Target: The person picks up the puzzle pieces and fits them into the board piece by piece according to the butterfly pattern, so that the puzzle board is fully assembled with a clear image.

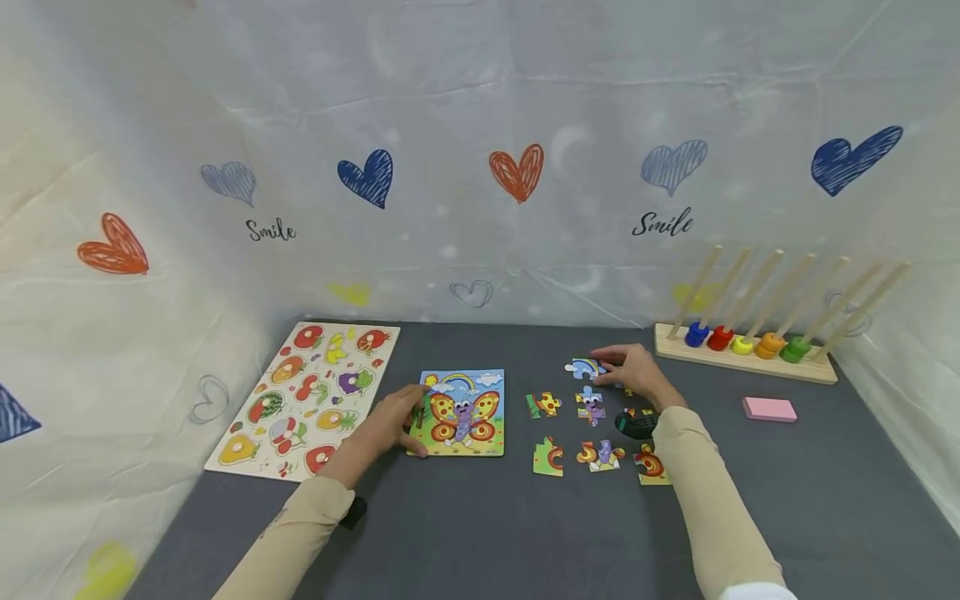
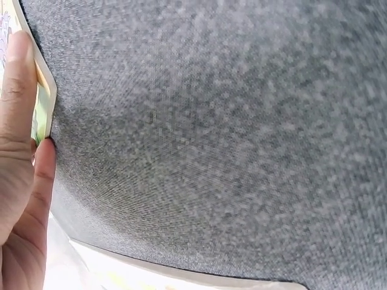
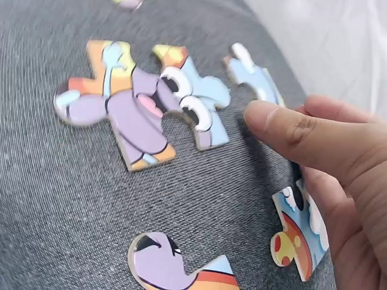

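Observation:
A square butterfly picture board [image 1: 468,412] lies on the dark table. My left hand [image 1: 384,427] grips it by its left edge, and in the left wrist view the fingers lie along the board's border [image 2: 43,112]. To the right, loose puzzle pieces are laid out in rows. My right hand [image 1: 636,372] pinches a blue rainbow puzzle piece [image 1: 581,367] at the top of this group. In the right wrist view the thumb covers part of that piece [image 3: 257,78]. Near it lie a butterfly-face piece [image 3: 142,109] and a cloud piece [image 3: 302,226], partly behind the fingers.
A fruit puzzle board [image 1: 315,400] lies at the left. At the back right stands a wooden peg stand [image 1: 750,357] with coloured rings. A pink block [image 1: 770,409] sits in front of it. A printed cloth [image 1: 465,250] hangs behind the table.

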### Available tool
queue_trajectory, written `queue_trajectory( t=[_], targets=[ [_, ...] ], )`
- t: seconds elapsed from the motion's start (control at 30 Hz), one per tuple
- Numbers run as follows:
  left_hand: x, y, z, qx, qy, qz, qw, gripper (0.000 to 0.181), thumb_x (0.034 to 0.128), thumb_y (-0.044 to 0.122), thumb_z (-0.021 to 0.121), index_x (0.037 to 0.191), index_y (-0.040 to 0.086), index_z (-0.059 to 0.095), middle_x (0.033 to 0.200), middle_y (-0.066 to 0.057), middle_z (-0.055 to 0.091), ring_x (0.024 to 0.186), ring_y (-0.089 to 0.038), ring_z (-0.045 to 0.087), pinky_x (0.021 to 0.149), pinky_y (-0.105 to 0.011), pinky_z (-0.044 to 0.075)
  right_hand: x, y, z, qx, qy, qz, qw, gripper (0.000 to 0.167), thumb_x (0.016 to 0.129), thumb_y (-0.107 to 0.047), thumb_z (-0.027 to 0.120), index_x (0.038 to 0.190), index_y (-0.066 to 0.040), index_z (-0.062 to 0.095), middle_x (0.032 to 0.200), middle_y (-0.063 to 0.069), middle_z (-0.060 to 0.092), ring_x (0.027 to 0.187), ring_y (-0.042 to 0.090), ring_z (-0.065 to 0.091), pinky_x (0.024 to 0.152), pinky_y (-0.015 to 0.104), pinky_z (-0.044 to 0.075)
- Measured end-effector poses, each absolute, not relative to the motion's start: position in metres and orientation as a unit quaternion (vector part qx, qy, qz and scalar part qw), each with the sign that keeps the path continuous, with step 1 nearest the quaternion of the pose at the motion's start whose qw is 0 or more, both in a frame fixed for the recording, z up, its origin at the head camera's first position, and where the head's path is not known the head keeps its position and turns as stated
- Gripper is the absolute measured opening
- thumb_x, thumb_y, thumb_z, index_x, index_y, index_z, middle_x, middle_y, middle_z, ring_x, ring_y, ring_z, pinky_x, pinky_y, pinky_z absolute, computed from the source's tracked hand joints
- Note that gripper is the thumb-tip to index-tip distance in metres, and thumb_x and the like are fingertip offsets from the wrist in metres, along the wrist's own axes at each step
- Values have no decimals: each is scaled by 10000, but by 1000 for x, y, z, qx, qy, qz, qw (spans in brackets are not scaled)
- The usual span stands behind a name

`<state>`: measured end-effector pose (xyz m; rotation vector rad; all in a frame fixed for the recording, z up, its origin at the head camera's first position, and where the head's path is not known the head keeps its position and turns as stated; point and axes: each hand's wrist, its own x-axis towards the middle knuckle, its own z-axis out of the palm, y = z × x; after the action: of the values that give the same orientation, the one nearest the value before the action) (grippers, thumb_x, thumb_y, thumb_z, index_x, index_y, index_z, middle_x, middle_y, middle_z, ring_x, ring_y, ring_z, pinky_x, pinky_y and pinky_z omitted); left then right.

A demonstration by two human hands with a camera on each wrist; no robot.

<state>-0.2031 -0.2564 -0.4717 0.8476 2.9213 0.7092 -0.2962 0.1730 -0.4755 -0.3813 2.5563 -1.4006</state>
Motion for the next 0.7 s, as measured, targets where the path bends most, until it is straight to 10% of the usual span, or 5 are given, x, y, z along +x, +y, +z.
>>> queue_trajectory(
  t=[0.7],
  targets=[
    [-203, -254, -471, 255, 940, 225, 21, 773, 579, 312, 905, 1175, -23, 545, 1229, -149, 524, 697, -114, 458, 638, -273, 419, -306, 167, -462, -121, 868, -474, 80, 415, 779, -120, 807, 1150, 13, 679, 1159, 207, 650, 1111, 379, 584, 921, 500, 450]
  ],
)
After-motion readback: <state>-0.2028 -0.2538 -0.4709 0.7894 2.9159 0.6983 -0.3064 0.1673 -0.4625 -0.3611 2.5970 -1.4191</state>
